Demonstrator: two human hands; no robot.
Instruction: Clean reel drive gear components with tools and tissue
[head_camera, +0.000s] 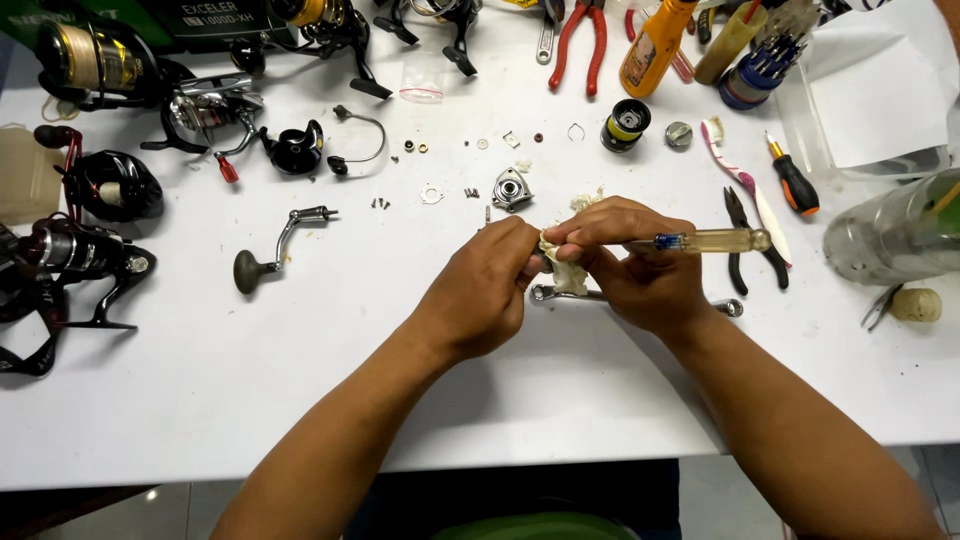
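A small part wrapped in a stained cloth wad (556, 262) is pinched in the left hand (487, 290) above the white table (300, 400). A clear-handled screwdriver (705, 241) is gripped by the right hand (632, 262) — tip hidden in the cloth — with a metal wrench (560, 294) lying just beneath.

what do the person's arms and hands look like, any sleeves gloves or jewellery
Both forearms are bare right to the bottom edge of the picture, with no sleeves showing. The left hand and the right hand wear no gloves. No watch, bracelet or ring shows on either wrist or on the fingers in view.
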